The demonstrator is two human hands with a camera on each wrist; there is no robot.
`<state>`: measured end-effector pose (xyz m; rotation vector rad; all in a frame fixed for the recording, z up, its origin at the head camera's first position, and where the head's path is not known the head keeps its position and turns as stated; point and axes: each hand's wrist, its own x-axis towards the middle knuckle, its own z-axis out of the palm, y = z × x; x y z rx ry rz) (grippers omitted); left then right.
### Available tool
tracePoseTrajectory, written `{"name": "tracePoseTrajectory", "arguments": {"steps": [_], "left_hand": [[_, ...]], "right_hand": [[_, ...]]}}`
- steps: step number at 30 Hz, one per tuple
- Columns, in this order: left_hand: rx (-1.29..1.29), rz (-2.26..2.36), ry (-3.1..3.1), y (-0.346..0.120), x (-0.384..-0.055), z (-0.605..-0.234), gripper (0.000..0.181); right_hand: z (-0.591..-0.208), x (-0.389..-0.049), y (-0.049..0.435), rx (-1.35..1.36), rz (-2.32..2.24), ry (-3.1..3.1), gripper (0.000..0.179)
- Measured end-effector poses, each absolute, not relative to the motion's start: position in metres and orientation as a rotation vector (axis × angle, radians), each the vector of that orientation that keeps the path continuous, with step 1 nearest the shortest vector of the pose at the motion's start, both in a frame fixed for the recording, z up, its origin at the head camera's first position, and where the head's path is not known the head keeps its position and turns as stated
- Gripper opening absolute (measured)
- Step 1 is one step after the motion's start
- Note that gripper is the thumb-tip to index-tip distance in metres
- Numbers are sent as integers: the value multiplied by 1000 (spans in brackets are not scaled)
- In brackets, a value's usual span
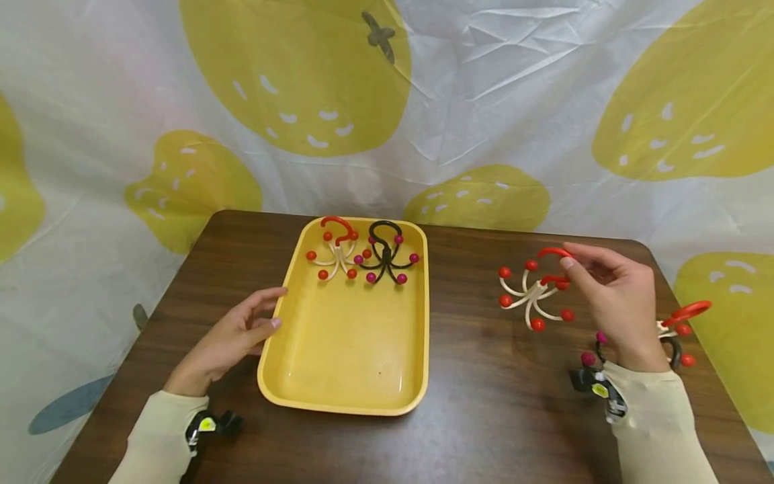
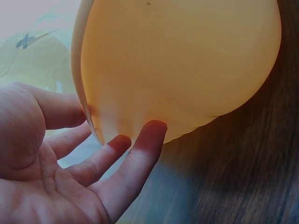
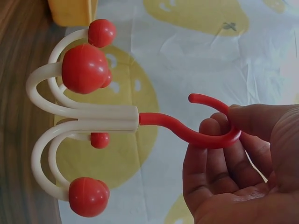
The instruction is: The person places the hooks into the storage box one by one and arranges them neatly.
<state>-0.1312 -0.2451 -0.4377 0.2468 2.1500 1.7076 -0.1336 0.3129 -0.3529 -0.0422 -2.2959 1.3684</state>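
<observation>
Pinched: your right hand (image 1: 623, 299) has thumb and fingertips on the red hook (image 3: 201, 139) of the white hanger (image 1: 536, 293). Left hand (image 1: 232, 336) is loose, fingertips against the left edge of the yellow tray (image 1: 345, 356).

By the tabletop's (image 1: 484, 410) right edge: red-hooked hanger (image 1: 692, 310) and dark hanger (image 1: 672, 353), partly hidden by your right hand.

Held one sits between those and the tray's right edge, low; can't tell if it clears the tabletop. Looks like light, stiff, smooth plastic: hook could swivel in your pinch, splayed arms (image 3: 37, 158) could snag. Hold by hook or stem (image 3: 107, 119), avoid the balls (image 3: 85, 68). Shouldn't be fragile.

Tray's far edge: red-and-white hanger (image 1: 338, 252) in left corner, black hanger (image 1: 385, 255) in right, tight together.
</observation>
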Motion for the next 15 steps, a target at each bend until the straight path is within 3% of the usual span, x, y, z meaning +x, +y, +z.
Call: {"name": "tracePoseTrajectory", "arguments": {"steps": [15], "left_hand": [[235, 1695, 2162, -245, -131, -436, 61]], "right_hand": [[-335, -142, 275, 153, 1530, -2196, 25]]}}
